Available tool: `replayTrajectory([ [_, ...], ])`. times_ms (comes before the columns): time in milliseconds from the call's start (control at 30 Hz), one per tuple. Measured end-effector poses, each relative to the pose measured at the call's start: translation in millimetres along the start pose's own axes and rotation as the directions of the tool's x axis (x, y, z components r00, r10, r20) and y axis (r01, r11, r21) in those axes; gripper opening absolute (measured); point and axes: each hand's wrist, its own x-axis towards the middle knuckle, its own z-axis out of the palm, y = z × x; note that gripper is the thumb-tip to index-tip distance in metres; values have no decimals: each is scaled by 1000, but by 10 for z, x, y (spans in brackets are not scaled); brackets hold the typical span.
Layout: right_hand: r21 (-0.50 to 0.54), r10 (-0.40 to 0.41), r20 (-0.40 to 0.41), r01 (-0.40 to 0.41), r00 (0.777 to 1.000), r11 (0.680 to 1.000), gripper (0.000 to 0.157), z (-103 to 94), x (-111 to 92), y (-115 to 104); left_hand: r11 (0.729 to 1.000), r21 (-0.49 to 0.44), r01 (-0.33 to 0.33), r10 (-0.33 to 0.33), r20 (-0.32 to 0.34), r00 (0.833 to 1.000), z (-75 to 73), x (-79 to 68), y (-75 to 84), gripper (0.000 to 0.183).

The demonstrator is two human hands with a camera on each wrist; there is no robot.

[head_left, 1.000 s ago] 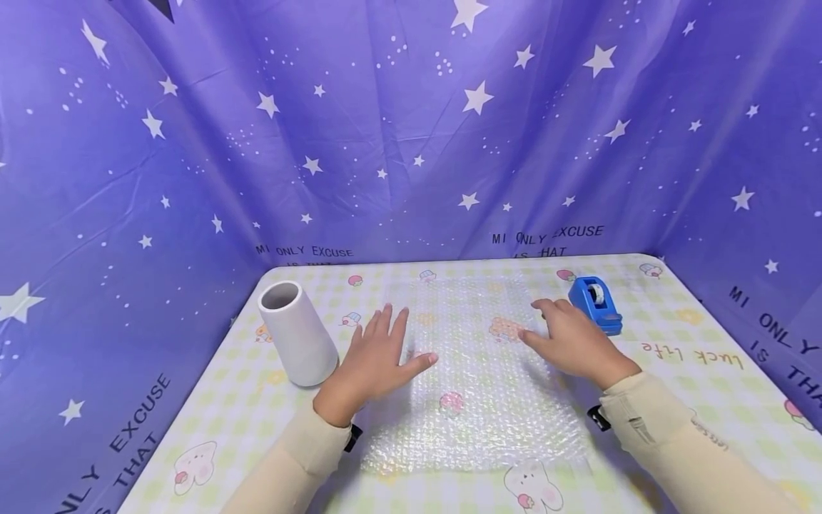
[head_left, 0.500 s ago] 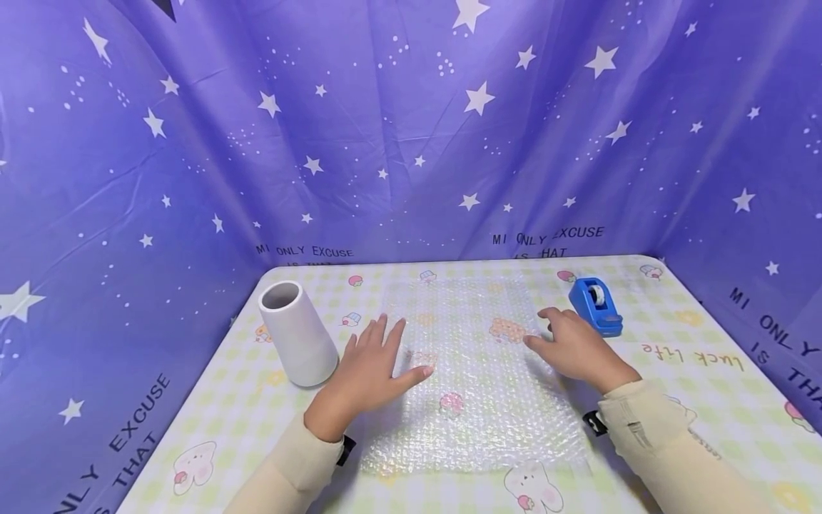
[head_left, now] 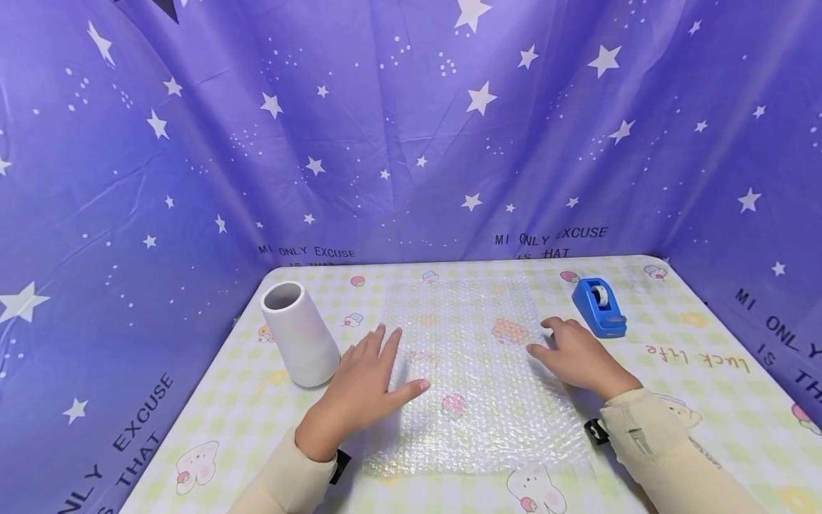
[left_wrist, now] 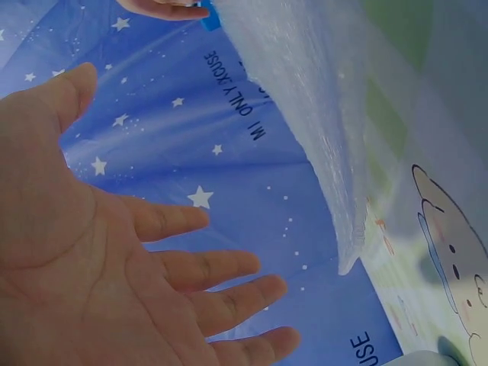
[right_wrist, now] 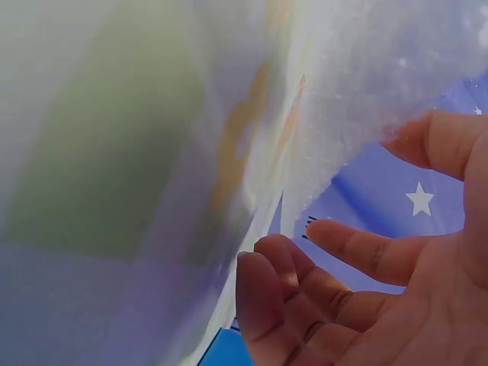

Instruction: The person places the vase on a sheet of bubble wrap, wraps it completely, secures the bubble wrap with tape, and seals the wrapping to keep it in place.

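A clear sheet of bubble wrap (head_left: 475, 400) lies flat across the middle of the table. Over its left edge hovers my left hand (head_left: 359, 382), fingers spread and straight, holding nothing; the left wrist view shows its bare palm (left_wrist: 84, 267). My right hand (head_left: 581, 357) is at the sheet's right edge, fingers loosely bent and thumb apart, with nothing gripped. In the right wrist view the thumb (right_wrist: 438, 145) overlaps the bubble wrap (right_wrist: 358, 84); whether it touches, I cannot tell. A white tapered vase (head_left: 300, 339) stands upright just left of my left hand.
A blue tape dispenser (head_left: 600, 310) with a roll in it sits beyond my right hand. The table (head_left: 237, 428) has a green checked cover with cartoon prints. Purple star-printed curtains (head_left: 411, 128) enclose its back and sides.
My left hand has drawn back a little toward the near left. The right hand has shifted slightly nearer. Bubble wrap, vase and tape dispenser stay in place.
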Motion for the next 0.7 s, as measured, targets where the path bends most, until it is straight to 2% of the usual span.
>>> replayTrajectory([
  [267,2,21,16,-21,1000,1000,68,-6,-8,-13,1000,-7,-3,3,-7,1000,38,-54,-29,103],
  [400,6,23,30,-24,999,1000,69,-7,-8,-9,1000,-14,-13,12,-40,999,26,-79,-31,101],
  [567,10,34,48,-34,998,999,69,0,-10,-12,999,-23,-42,38,-150,988,-6,-100,-21,97],
  [700,5,37,49,-37,998,999,70,10,-17,-12,997,-9,-79,74,-268,961,-17,-98,-28,90],
])
